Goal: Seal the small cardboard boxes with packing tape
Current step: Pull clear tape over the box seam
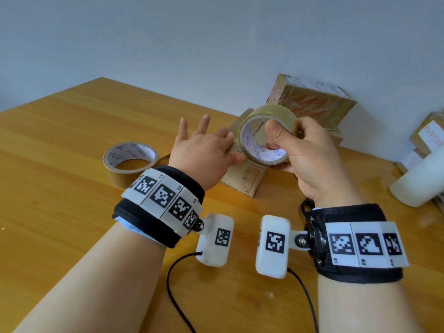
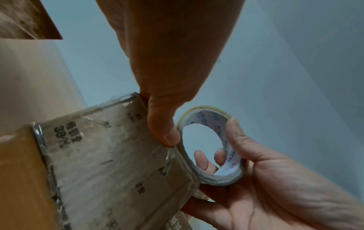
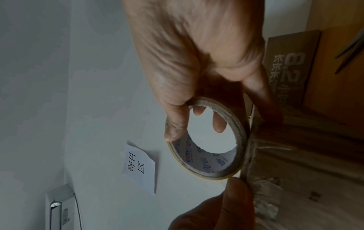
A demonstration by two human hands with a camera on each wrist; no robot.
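Observation:
A small cardboard box (image 1: 242, 179) with clear tape on its edges lies on the wooden table (image 1: 72, 131). My right hand (image 1: 300, 150) grips a roll of clear packing tape (image 1: 266, 135) just above the box, thumb inside the core and fingers round the outside. The roll (image 2: 222, 179) sits against the box's (image 2: 118, 155) corner. My left hand (image 1: 206, 150) rests on the box with fingers spread straight. Its thumb (image 2: 161, 127) presses the box edge beside the roll. In the right wrist view the roll (image 3: 206, 165) touches the box (image 3: 295, 163).
A second tape roll (image 1: 129, 162) lies flat on the table to the left. A larger taped parcel (image 1: 310, 102) leans on the wall behind. More parcels (image 1: 430, 131) and a white cylinder (image 1: 418, 181) lie at the right edge. A paper note (image 3: 138, 168) hangs on the wall.

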